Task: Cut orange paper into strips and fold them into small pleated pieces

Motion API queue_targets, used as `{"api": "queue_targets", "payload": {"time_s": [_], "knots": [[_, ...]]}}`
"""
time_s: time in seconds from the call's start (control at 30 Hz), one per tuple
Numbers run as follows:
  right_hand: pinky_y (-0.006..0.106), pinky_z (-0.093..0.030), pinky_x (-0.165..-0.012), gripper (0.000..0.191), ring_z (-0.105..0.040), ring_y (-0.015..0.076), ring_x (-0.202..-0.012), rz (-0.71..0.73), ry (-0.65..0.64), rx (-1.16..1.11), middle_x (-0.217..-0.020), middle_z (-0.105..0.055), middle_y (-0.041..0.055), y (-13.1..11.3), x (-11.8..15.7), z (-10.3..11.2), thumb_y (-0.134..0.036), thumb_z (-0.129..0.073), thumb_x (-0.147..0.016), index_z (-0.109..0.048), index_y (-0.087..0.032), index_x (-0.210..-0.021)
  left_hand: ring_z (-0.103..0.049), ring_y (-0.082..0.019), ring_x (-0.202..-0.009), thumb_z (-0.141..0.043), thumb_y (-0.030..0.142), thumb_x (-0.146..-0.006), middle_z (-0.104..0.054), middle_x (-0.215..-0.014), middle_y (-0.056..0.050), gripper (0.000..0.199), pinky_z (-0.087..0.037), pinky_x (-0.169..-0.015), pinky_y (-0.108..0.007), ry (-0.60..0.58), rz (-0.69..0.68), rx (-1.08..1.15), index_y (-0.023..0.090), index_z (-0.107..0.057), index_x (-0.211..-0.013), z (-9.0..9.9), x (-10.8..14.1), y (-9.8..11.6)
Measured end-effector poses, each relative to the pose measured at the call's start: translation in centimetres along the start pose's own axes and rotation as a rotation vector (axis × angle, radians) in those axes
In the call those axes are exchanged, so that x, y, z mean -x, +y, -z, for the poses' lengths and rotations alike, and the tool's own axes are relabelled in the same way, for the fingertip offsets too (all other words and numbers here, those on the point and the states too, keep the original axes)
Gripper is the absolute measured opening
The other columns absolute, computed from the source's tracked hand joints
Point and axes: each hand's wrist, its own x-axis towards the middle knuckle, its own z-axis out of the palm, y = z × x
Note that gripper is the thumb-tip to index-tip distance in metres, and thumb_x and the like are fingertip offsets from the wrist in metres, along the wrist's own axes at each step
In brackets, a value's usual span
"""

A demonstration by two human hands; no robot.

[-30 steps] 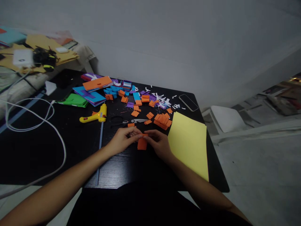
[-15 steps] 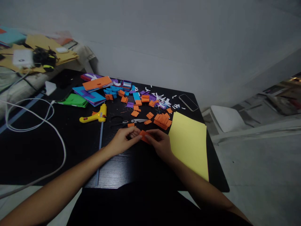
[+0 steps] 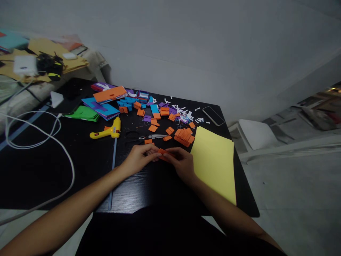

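A small piece of orange paper (image 3: 163,152) is pinched between my two hands above the front of the black table (image 3: 149,192). My left hand (image 3: 141,156) grips its left end, and my right hand (image 3: 181,161) has the right end between thumb and fingers. Just beyond my hands lie scissors (image 3: 157,136) with dark handles and several loose orange paper pieces (image 3: 169,131). A pile of folded orange pieces (image 3: 183,136) sits past my right hand. Under my right forearm, yellow sheets (image 3: 214,163) lie flat.
A yellow glue gun (image 3: 106,132) lies left of the scissors. White paper scraps (image 3: 186,114), blue pieces (image 3: 128,103) and folded coloured cards (image 3: 102,108) spread across the back. A phone (image 3: 213,116) rests at the back right; a white cable (image 3: 64,145) loops over the left side.
The orange paper has tilted or folded between my fingers and shows a narrower face. Both hands have stayed almost in place.
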Motion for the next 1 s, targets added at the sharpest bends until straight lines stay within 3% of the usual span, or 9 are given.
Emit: {"api": "queue_targets", "payload": {"time_s": [0.33,0.67,0.83,1.0], "knots": [[0.035,-0.059,-0.08,0.019,-0.074,0.0218,-0.085,0.031,-0.003,0.016,-0.09,-0.08,0.0031,0.17,0.08,0.02,-0.034,-0.086,-0.076,-0.079,-0.024,-0.09,-0.072,-0.014,-0.061,-0.07,0.037,-0.092,-0.076,-0.07,-0.001,0.021,-0.057,-0.06,-0.021,-0.006,-0.02,-0.03,0.017,-0.073,-0.09,0.07,0.02,-0.02],[0.039,-0.058,-0.093,0.028,-0.074,0.0237,-0.1,0.037,-0.136,-0.034,-0.106,-0.079,0.0047,0.09,-0.02,-0.05,-0.035,-0.082,-0.081,-0.078,-0.025,-0.107,-0.068,-0.011,-0.061,-0.066,0.029,-0.096,-0.074,-0.071,0.001,0.015,-0.051,-0.057,-0.017,-0.017,-0.136,-0.182,0.018,-0.075,-0.093,0.32,0.05,-0.2],[0.039,-0.056,-0.095,0.031,-0.073,0.0231,-0.102,-0.075,-0.189,-0.142,-0.106,-0.079,0.0032,-0.06,-0.48,0.18,-0.036,-0.082,-0.08,-0.078,-0.026,-0.109,-0.07,-0.012,-0.069,-0.062,0.029,-0.098,-0.076,-0.08,-0.001,0.019,-0.052,-0.063,-0.019,-0.003,-0.188,-0.242,0.018,-0.076,-0.106,0.41,0.18,-0.01],[0.034,-0.058,-0.083,0.043,-0.073,0.0187,-0.083,-0.23,-0.242,-0.32,-0.093,-0.078,-0.0003,0.06,-0.88,0.27,-0.038,-0.084,-0.078,-0.074,-0.028,-0.119,-0.072,-0.013,-0.076,-0.063,0.023,-0.094,-0.078,-0.09,-0.004,0.031,-0.057,-0.07,-0.022,-0.011,-0.181,-0.101,0.016,-0.069,-0.123,0.32,0.3,-0.04]]}}
